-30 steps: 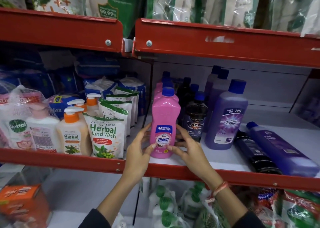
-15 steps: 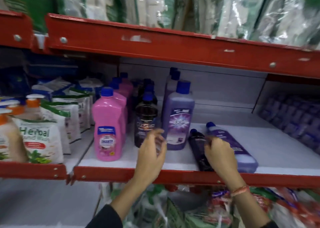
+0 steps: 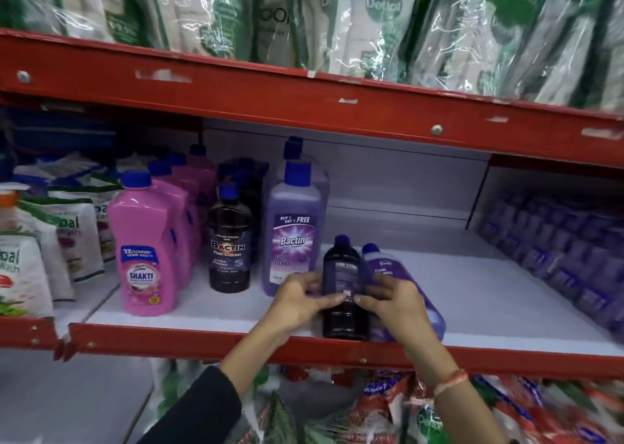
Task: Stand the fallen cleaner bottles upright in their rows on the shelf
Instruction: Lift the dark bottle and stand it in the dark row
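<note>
A black cleaner bottle (image 3: 343, 275) lies on its back on the white shelf (image 3: 489, 295), cap pointing to the rear. Close on its right lies a purple cleaner bottle (image 3: 383, 266), also fallen. My left hand (image 3: 299, 296) grips the black bottle's left side and my right hand (image 3: 393, 303) its right side, thumbs meeting over its label. To the left stand upright rows: pink Shakti bottles (image 3: 145, 251), black Bactin bottles (image 3: 230, 244) and purple Bactin bottles (image 3: 293, 227).
The red front rail (image 3: 202, 340) edges the shelf; the red upper shelf rail (image 3: 304, 106) hangs low overhead. Herbal hand wash pouches (image 3: 20, 268) fill the left bay. Stacked purple packs (image 3: 567, 251) line the right. Packets crowd the shelf below.
Both hands left the upright pink bottle and moved right to the fallen black bottle, closing on it. The view swung right.
</note>
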